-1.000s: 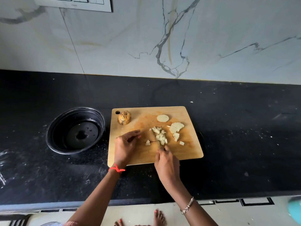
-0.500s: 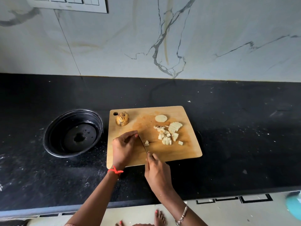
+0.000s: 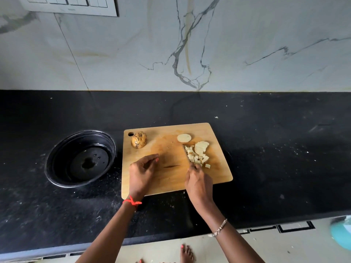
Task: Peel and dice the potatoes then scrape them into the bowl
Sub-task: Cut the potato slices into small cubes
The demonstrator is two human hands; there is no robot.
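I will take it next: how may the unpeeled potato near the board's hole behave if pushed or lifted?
The unpeeled potato looks rounded, so a push would probably roll it across the cutting board. Its speckled skin looks dry, so it is likely not slippery. It seems solid, so probably stiff when gripped.

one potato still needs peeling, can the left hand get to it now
Probably yes: the left hand is empty, with only bare cutting board between it and the unpeeled potato; the right hand holds the knife by the dice.
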